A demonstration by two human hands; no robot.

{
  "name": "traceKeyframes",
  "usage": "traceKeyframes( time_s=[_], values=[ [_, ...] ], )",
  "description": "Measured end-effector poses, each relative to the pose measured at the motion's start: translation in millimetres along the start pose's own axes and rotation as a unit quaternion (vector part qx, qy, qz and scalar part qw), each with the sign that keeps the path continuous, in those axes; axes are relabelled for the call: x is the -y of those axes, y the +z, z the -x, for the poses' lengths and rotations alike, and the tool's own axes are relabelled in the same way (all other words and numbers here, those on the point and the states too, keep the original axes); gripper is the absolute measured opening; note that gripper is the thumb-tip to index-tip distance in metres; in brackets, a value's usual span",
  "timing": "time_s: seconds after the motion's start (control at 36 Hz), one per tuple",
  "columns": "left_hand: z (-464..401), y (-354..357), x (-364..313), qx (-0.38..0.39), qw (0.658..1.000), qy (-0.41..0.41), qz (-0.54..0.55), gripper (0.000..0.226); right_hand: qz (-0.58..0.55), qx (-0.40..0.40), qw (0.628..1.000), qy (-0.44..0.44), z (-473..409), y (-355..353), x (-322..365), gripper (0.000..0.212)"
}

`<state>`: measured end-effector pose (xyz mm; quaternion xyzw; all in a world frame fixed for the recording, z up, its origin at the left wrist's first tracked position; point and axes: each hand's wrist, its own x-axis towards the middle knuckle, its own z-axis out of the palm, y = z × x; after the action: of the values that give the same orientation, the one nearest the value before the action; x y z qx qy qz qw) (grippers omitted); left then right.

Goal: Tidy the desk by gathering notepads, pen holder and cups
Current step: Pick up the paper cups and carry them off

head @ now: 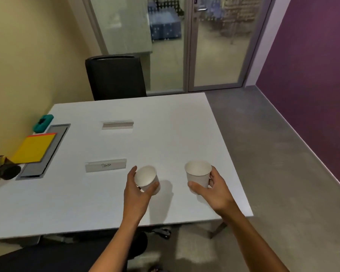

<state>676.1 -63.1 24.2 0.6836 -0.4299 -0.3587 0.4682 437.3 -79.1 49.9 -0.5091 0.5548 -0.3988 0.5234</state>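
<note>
My left hand (136, 195) grips a white paper cup (146, 178) tilted toward me, just above the white desk (165, 134). My right hand (214, 190) grips a second white paper cup (198, 173), upright, near the desk's right front part. Both cups look empty. At the far left a yellow notepad stack (34, 147) with an orange edge lies on a grey cable hatch (47, 152). A dark mesh pen holder (3, 167) stands at the left edge, partly cut off by the frame.
Two clear name-plate holders (105, 165) (117, 124) stand mid-desk. A teal object (43, 123) sits behind the notepads. A black chair (115, 76) stands at the far side before glass doors. Grey floor runs to the right of the desk.
</note>
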Motion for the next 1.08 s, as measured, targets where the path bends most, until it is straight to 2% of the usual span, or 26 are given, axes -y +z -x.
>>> traceKeyframes(
  time_s=[0.19,0.39,0.58,0.69,0.92,1.08],
  values=[
    [22,23,-9,-0.095,0.995,-0.018,0.011,0.083,-0.010,0.052,0.999,0.000,-15,-34,6,0.068],
    [5,36,-3,-0.155,0.987,-0.032,0.000,0.088,-0.004,0.111,0.994,-0.003,-41,-31,9,0.063],
    [-42,50,24,-0.237,0.969,-0.067,-0.020,0.106,0.016,0.146,0.989,0.004,-76,-26,6,0.057],
    [-72,54,46,-0.243,0.965,-0.091,-0.039,0.107,0.034,0.138,0.990,0.011,-98,-31,2,0.055],
    [-122,63,84,-0.211,0.961,-0.152,-0.093,0.085,0.068,0.142,0.987,0.037,-146,-27,1,0.065],
    [-147,67,107,-0.199,0.959,-0.174,-0.103,0.083,0.069,0.151,0.985,0.052,-171,-13,-3,0.059]
  ],
)
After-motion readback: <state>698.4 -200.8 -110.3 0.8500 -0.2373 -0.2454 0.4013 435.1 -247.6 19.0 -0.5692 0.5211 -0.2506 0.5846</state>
